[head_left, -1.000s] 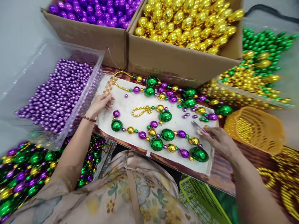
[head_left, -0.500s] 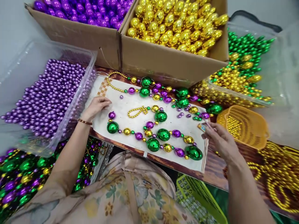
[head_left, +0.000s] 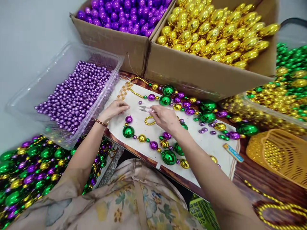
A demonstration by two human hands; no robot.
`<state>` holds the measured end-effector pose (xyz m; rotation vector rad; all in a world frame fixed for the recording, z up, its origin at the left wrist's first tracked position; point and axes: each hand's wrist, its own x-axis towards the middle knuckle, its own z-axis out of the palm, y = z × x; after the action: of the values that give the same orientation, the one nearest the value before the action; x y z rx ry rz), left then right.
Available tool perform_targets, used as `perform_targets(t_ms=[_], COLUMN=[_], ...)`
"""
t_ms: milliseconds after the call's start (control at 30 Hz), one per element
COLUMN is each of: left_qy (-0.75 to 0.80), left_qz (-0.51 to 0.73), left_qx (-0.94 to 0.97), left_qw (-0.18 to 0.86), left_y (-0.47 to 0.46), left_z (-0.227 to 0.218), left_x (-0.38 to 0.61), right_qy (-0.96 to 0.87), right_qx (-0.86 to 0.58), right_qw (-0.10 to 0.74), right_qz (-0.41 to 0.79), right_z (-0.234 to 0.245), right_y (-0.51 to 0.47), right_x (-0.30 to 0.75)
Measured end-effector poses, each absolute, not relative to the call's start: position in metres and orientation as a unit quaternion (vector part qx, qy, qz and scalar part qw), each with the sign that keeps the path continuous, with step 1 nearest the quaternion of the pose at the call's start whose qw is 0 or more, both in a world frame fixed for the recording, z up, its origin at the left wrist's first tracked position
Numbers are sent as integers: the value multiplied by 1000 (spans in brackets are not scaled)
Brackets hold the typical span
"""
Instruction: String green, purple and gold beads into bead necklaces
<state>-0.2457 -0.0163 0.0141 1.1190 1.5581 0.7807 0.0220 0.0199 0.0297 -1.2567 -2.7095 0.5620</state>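
Lying between both hands (head_left: 114, 110) (head_left: 165, 118) and wearer (head_left: 144, 198) — the bead strand's purple end (head_left: 129, 119).

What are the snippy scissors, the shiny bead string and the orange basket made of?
Scissors: probably metal; the pointed blades look grey and slightly shiny.

Bead string: likely plastic balls with a mirror-like metallic coat, since they gleam green, gold and purple, though glass is possible.

Orange basket: probably moulded plastic; it has one even colour and rows of slots.
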Motion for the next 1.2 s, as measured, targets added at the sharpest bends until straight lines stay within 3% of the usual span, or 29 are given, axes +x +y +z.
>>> perform_targets(t_ms=[300, 1200], left_qy=[635, 643], left_qz=[312, 378], left_qx=[512, 419], left_qw=[487, 519], left_y=[-15, -14], left_z=[15, 7], left_x=[-249, -247], right_qy=[-910, -888], right_qx=[-395, -439], right_qw=[-34, -11], right_qz=[124, 139], right_z=[31, 13], right_y=[29, 35], right_x=[-16, -27])
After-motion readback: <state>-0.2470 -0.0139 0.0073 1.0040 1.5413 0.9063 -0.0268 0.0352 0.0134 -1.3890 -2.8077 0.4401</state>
